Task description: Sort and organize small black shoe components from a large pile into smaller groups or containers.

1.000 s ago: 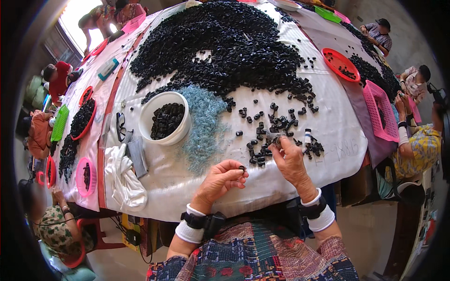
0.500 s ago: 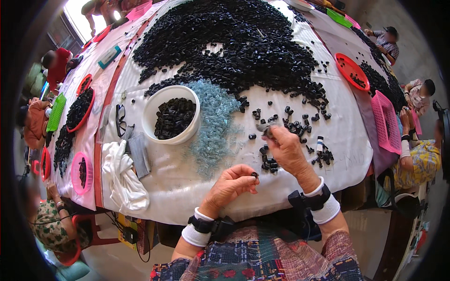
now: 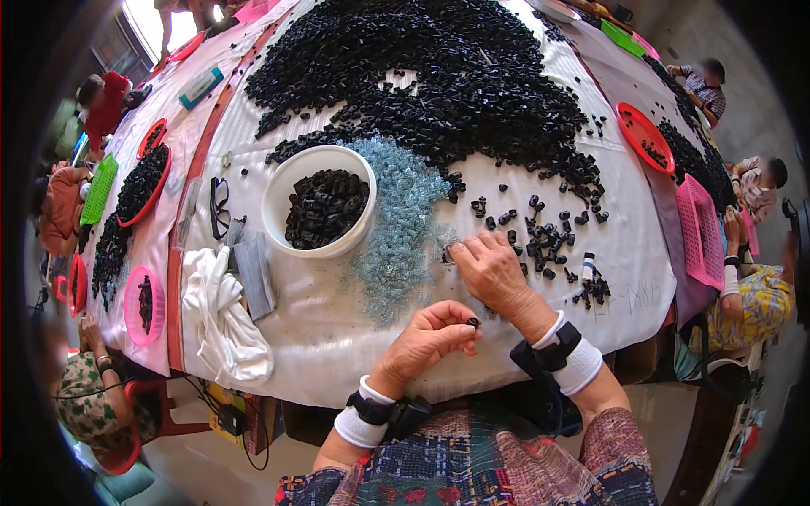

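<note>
My left hand (image 3: 429, 339) is over the near part of the table, thumb and forefinger pinched on a small black plastic piece (image 3: 473, 322). To its right and farther off, my right hand (image 3: 492, 271) has its fingertips together at the right edge of a heap of clear bluish plastic pieces (image 3: 392, 223). Something small and greyish shows at those fingertips, too fine to make out. Loose black plastic pieces (image 3: 547, 244) lie to the right of this hand, beside a small white-and-dark bottle (image 3: 588, 266). A white bucket (image 3: 272, 209) holding black pieces stands left of the clear heap.
A large heap of black pieces (image 3: 405, 76) covers the far table. Glasses (image 3: 218, 207), a grey cloth (image 3: 253, 274) and a white cloth (image 3: 215, 312) lie left of the bucket. Red trays (image 3: 629, 118) and a pink basket (image 3: 699, 228) line the sides, where other people sit.
My right hand has moved left and slightly nearer, from the loose black pieces to the edge of the clear heap. My left hand has shifted slightly right, still pinching the black piece.
</note>
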Demonstrator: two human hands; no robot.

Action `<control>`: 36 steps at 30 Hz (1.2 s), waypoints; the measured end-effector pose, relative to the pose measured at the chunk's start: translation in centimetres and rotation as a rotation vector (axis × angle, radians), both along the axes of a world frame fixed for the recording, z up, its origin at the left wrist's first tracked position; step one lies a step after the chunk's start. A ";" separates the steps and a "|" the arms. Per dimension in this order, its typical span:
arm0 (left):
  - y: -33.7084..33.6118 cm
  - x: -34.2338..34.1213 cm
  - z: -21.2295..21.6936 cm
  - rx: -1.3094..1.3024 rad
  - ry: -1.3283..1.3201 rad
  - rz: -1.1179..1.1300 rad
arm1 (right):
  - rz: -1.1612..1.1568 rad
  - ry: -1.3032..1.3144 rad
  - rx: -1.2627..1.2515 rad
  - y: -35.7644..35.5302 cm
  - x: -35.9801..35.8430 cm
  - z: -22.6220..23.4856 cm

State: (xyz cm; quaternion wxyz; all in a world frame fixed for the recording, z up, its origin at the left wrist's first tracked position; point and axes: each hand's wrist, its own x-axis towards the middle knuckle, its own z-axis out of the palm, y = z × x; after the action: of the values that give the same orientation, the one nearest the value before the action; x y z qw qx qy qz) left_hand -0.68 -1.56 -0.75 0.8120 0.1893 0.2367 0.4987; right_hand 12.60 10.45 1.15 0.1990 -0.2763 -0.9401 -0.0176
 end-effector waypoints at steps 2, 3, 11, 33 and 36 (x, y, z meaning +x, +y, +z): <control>0.0 0.1 0.1 0.004 -0.017 0.004 | -0.026 0.121 -0.048 -0.4 0.5 0.2; 0.0 0.1 0.3 0.016 -0.028 0.045 | -0.053 0.243 -0.096 -0.6 0.9 0.5; 1.2 0.5 1.2 0.073 0.417 0.298 | -0.007 0.539 -0.573 -4.0 3.5 3.4; 0.9 1.2 1.1 0.119 0.506 0.304 | -0.112 0.626 -0.536 -6.4 3.1 1.9; 0.8 1.1 1.0 0.141 0.485 0.312 | -0.103 0.596 -0.485 -6.6 3.1 2.1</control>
State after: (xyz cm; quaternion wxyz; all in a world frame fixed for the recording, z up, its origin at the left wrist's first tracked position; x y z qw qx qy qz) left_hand 0.43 -0.74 0.28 0.6301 0.3205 0.4149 0.5728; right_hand 15.70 3.81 3.23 0.3912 -0.3550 -0.8028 0.2764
